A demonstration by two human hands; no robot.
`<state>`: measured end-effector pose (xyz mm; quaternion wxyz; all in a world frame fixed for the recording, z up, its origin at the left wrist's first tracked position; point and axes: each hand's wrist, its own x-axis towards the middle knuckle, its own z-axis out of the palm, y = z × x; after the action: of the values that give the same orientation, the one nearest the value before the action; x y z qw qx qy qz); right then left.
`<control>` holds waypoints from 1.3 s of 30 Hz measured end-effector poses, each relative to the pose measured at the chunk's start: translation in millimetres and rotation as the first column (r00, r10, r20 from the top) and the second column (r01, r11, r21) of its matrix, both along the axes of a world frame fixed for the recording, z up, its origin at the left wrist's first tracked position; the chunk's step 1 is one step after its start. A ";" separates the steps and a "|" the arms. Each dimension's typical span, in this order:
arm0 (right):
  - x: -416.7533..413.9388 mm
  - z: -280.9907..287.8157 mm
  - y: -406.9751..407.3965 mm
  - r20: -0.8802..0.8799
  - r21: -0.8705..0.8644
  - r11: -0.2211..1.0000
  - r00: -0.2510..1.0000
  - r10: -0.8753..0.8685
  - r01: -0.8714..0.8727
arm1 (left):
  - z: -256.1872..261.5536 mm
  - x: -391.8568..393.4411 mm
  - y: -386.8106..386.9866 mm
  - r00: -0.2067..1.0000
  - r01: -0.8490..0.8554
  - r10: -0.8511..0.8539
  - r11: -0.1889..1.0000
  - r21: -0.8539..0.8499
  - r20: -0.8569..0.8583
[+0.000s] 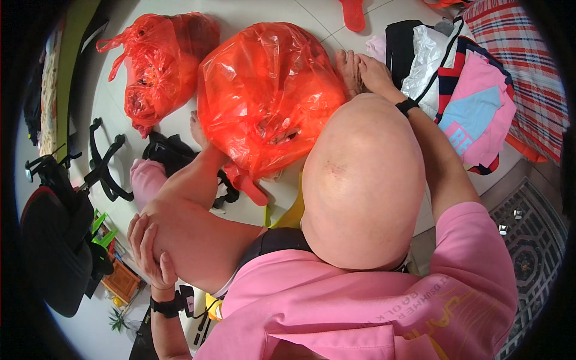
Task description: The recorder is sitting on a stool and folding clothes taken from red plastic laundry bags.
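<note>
My left hand (150, 252) rests over my bent left knee, thumb apart from the fingers, with no object in it. Down by my right foot (348, 72), my right hand (375, 74) touches the toes; its fingertips are partly hidden. A large red plastic bag (270, 90), bulging with contents I cannot make out, stands on the floor between my feet. Left of it lies a smaller red plastic bag (162, 67) with knotted handles. Beside my right forearm is a pile of clothes, with a pink and light-blue garment (481, 112), a white shiny one (425, 63) and a black one (400, 49).
A plaid woven bag (517, 58) stands beyond the clothes. Red slippers (353, 15) lie on the tiles. At left are a black swivel chair (58, 247) and its base (105, 166). Black fabric (168, 150) and pink fabric (146, 180) lie by my left leg.
</note>
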<state>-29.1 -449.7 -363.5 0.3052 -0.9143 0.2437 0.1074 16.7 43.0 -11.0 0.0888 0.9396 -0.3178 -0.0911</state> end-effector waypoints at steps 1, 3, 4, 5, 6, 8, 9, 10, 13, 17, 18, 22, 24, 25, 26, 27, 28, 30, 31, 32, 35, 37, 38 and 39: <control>-1.2 2.4 0.9 -0.019 -0.004 1.000 1.000 0.011 -0.011 | 0.0 0.1 0.0 1.000 0.002 -0.002 1.000 0.008 0.004; -3.3 4.8 1.6 -0.028 -0.003 1.000 1.000 -0.001 0.001 | 0.1 0.0 0.0 1.000 0.007 -0.007 1.000 -0.002 0.003; -4.8 4.8 1.3 -0.038 -0.002 1.000 0.999 -0.014 0.014 | 0.1 0.0 -0.1 1.000 0.005 -0.005 1.000 0.007 0.005; -5.8 4.0 0.7 -0.038 -0.002 1.000 0.999 -0.014 0.014 | 0.2 -0.2 -0.2 1.000 0.010 -0.010 1.000 -0.003 0.003; -7.0 2.4 -0.2 -0.045 -0.008 1.000 0.999 -0.006 0.005 | 0.2 -0.3 -0.2 1.000 0.009 -0.009 1.000 -0.003 0.004; -7.6 -2.3 -3.0 -0.051 -0.014 1.000 0.999 0.003 -0.004 | 0.2 -0.6 -0.2 1.000 0.007 -0.007 1.000 -0.004 0.006; -7.4 -4.9 -4.7 -0.004 -0.004 1.000 1.000 -0.030 0.030 | 0.2 -0.8 -0.1 1.000 0.004 -0.004 1.000 -0.006 0.006; -6.1 -7.8 -7.1 0.011 0.010 0.998 0.998 -0.058 0.058 | 0.2 -0.9 -0.1 1.000 -0.002 0.002 1.000 0.001 0.006; 1.8 -14.9 -15.7 0.061 0.386 0.882 0.947 -0.316 0.270 | 0.2 -1.1 0.0 1.000 0.001 -0.001 1.000 0.006 0.004; 2.8 -17.4 -21.4 -0.145 0.622 0.658 0.888 -0.436 0.424 | 0.3 -0.8 0.3 1.000 -0.002 0.002 1.000 0.008 0.002; 2.7 -17.7 -21.8 -0.182 0.679 0.574 0.863 -0.472 0.457 | 0.4 -0.8 0.4 1.000 -0.005 0.005 1.000 0.000 0.000; 0.1 -20.3 -21.7 -0.237 0.726 0.470 0.824 -0.514 0.502 | 0.4 -0.6 0.8 1.000 -0.007 0.008 1.000 0.019 -0.004; -0.6 -22.0 -22.0 -0.247 0.746 0.449 0.831 -0.498 0.491 | 0.6 -0.6 0.8 1.000 -0.009 0.009 1.000 0.015 -0.007; -0.5 -22.6 -22.1 -0.249 0.746 0.440 0.822 -0.513 0.500 | 0.7 -0.5 0.8 1.000 -0.010 0.010 1.000 0.012 -0.008; -1.0 -22.6 -22.4 -0.241 0.756 0.439 0.830 -0.502 0.485 | 0.9 -0.6 0.7 1.000 -0.010 0.010 1.000 0.011 -0.008; -1.4 -22.3 -22.4 -0.246 0.751 0.449 0.836 -0.491 0.484 | 1.0 -0.7 0.6 1.000 -0.010 0.011 1.000 0.015 -0.007; -1.6 -21.5 -22.2 -0.249 0.746 0.459 0.841 -0.480 0.483 | 1.0 -0.7 0.6 1.000 -0.014 0.014 0.999 0.029 -0.004; -2.0 -18.9 -21.4 -0.248 0.745 0.458 0.840 -0.483 0.484 | 0.8 -0.7 0.5 1.000 -0.008 0.008 1.000 0.012 -0.004; -2.2 -17.4 -20.7 -0.244 0.752 0.449 0.837 -0.490 0.482 | 0.7 -0.7 0.5 1.000 -0.009 0.009 1.000 0.018 -0.001; -2.1 -16.0 -20.3 -0.248 0.745 0.457 0.838 -0.485 0.485 | 0.5 -0.8 0.7 1.000 -0.006 0.006 1.000 0.007 -0.002; -2.3 -14.6 -19.9 -0.272 0.730 0.464 0.836 -0.477 0.502 | 0.3 -0.9 1.2 1.000 0.001 -0.001 1.000 0.003 0.002; -3.0 -17.1 -20.7 -0.265 0.722 0.475 0.835 -0.481 0.503 | 0.3 -1.0 1.6 1.000 -0.005 0.005 1.000 0.017 0.007; -3.6 -19.1 -21.3 -0.272 0.719 0.476 0.835 -0.478 0.507 | 0.3 -1.1 1.9 1.000 -0.003 0.003 1.000 0.004 0.006; -4.2 -21.1 -22.0 -0.276 0.715 0.484 0.839 -0.469 0.505 | 0.2 -1.2 2.0 1.000 -0.004 0.004 1.000 0.005 0.006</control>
<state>-33.3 -471.8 -384.6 0.6738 -0.5871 0.4298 0.1286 15.5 45.0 -10.7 0.0857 0.9407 -0.3158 -0.0890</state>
